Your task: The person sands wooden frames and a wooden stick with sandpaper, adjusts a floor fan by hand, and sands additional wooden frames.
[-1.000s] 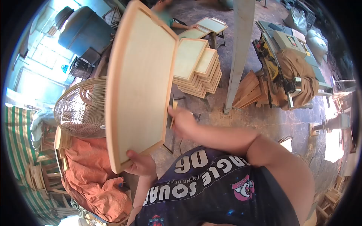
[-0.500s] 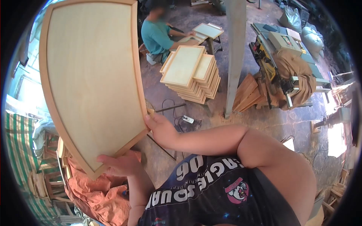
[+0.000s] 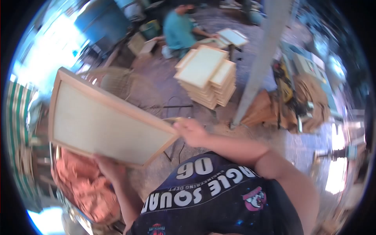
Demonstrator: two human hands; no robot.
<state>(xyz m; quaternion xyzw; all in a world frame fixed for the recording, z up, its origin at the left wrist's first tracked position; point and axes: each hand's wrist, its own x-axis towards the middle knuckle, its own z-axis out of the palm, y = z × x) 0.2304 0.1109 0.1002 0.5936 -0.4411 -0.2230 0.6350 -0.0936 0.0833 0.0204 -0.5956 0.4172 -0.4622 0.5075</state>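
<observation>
Two wearer's hands (image 3: 192, 132), one held panel (image 3: 102, 117), one co-worker (image 3: 178, 29)

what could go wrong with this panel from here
The framed panel might tip or slip: the left hand is at its lower edge and the right hand at its right corner, while the far end sticks out past both.

That end could knock the fan, which shows just behind it, though the gap is unclear.

The uneven stack of panels might shift if bumped.

Panel (image 3: 105, 117) at left, before the fan (image 3: 115, 83), above the tarp (image 3: 84, 188); stack (image 3: 200, 67) to its right, co-worker (image 3: 178, 30) behind stack; post (image 3: 263, 55), then machine (image 3: 307, 65), farther right.
</observation>
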